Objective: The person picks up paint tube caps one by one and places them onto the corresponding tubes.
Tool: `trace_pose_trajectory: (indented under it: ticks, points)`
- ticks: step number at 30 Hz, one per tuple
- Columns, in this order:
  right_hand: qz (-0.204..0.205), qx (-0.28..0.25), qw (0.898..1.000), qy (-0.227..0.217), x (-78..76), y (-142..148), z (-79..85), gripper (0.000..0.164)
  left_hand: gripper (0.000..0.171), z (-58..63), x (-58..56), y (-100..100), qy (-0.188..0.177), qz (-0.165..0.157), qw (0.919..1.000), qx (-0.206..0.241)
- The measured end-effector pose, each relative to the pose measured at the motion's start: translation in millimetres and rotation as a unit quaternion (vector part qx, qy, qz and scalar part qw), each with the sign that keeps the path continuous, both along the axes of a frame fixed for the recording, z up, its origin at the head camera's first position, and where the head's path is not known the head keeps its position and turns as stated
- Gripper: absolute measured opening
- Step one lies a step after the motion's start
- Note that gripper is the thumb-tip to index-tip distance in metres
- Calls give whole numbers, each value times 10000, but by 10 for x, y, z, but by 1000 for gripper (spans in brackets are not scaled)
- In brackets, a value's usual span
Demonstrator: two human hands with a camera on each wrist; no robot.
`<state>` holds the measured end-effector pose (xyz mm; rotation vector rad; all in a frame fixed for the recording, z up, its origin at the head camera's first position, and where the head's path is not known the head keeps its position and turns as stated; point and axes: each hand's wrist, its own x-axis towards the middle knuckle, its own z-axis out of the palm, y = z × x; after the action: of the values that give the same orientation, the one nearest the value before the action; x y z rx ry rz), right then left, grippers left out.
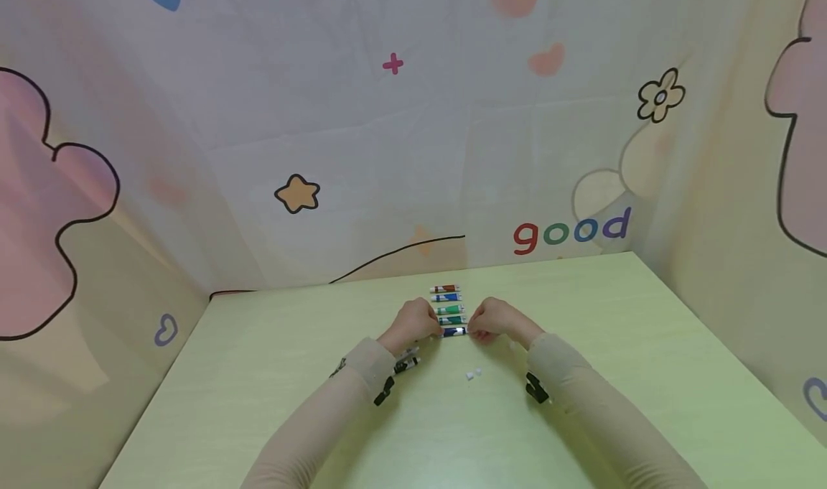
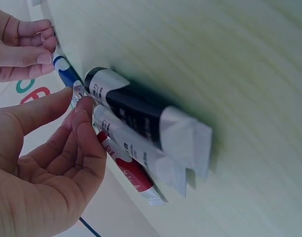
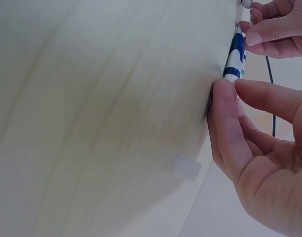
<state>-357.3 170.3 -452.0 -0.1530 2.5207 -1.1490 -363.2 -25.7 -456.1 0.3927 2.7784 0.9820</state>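
Note:
A dark blue paint tube point(image 1: 454, 332) lies at the near end of a column of several tubes. My left hand point(image 1: 413, 322) pinches its crimped end between thumb and fingers. At the white cap end, my right hand point(image 1: 496, 319) pinches with thumb and index finger, as the right wrist view shows. Just beyond it lie a dark green tube point(image 1: 452, 320) and a lighter green tube point(image 1: 450, 309). Beside my left hand, a black tube point(image 2: 136, 111), a whitish tube point(image 2: 136, 148) and a red tube point(image 2: 126, 165) lie close together.
Farther back in the column are a blue tube point(image 1: 446, 297) and a brown tube point(image 1: 444, 289). Small white pieces point(image 1: 469, 375) lie on the pale table point(image 1: 310, 431) between my forearms. A patterned cloth point(image 1: 362, 130) stands behind the table.

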Motion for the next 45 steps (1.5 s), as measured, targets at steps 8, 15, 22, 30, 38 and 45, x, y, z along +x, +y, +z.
trace_pose_trajectory:
  ticks: [8, 15, 22, 30, 38, 45]
  points:
    - [-74, -44, 10000, -23, 13, -17, 1, 12, 12, 11, 9, -38, -65, -137, 9997, 168]
    - [-99, -13, 9999, -35, 27, -28, 23, 13, 9, 46, 23, -52, -93, -172, 9995, 261]
    - [-131, 71, 9998, -90, 35, -5, 41, 14, 9, 57, 31, -115, -16, -186, 9993, 334]
    - [-199, 230, 9995, -53, 44, 154, 82, 16, 13, 77, 14, -323, 86, -75, 9997, 230]
    - [-256, 323, 9991, 18, 85, 389, 99, 17, 13, 97, -18, -585, 151, -70, 9998, 59]
    - [-303, 356, 9989, 15, 116, 643, 106, 16, 12, 69, -45, -779, 346, -124, 9993, -98]
